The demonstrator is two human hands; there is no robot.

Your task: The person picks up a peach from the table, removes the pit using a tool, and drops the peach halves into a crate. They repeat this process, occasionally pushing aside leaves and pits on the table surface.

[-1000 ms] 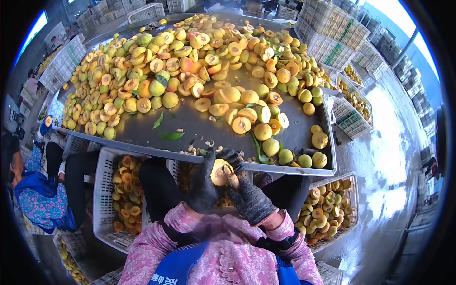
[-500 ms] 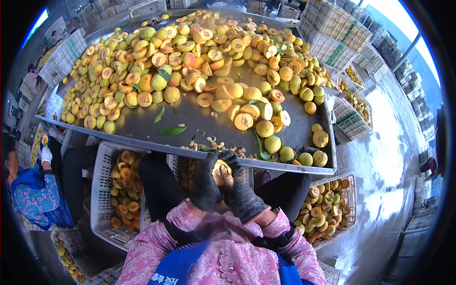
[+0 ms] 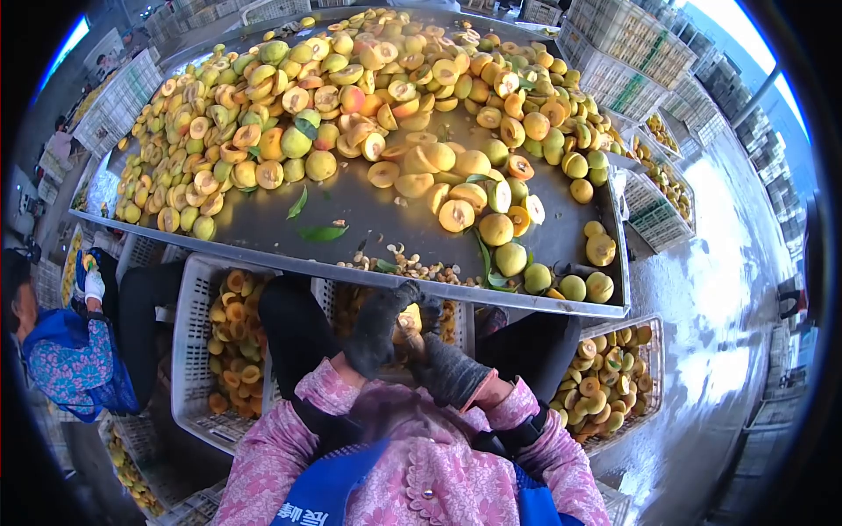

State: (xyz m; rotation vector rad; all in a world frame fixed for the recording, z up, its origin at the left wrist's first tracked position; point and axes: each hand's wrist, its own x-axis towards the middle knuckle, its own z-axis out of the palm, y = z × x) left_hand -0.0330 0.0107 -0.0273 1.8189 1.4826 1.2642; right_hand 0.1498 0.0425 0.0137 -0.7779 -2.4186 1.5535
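Note:
Just below the near edge of the metal table (image 3: 351, 202), my gloved left hand (image 3: 375, 329) is closed round a cut peach (image 3: 409, 319). From the right, my gloved right hand (image 3: 443, 364) is closed close against the same fruit, gripping something at its cut face that is too small to make out. Both gloves are dark grey and partly cover the fruit. On the table lie many halved and whole yellow-green peaches (image 3: 455, 216), a few green leaves (image 3: 322, 233) and small pits and scraps (image 3: 408, 266) along the near edge.
Crates of halved fruit stand at the left (image 3: 198, 386) and right (image 3: 656, 386) of my legs, with another crate (image 3: 323, 294) between them. A co-worker (image 3: 74, 359) in a blue apron sits at the far left. Stacked crates (image 3: 623, 53) rise behind the table's right side.
Both hands have moved slightly down and stay together at the fruit, whose cut face is now less visible. The co-worker's gloved hand at the left has shifted.

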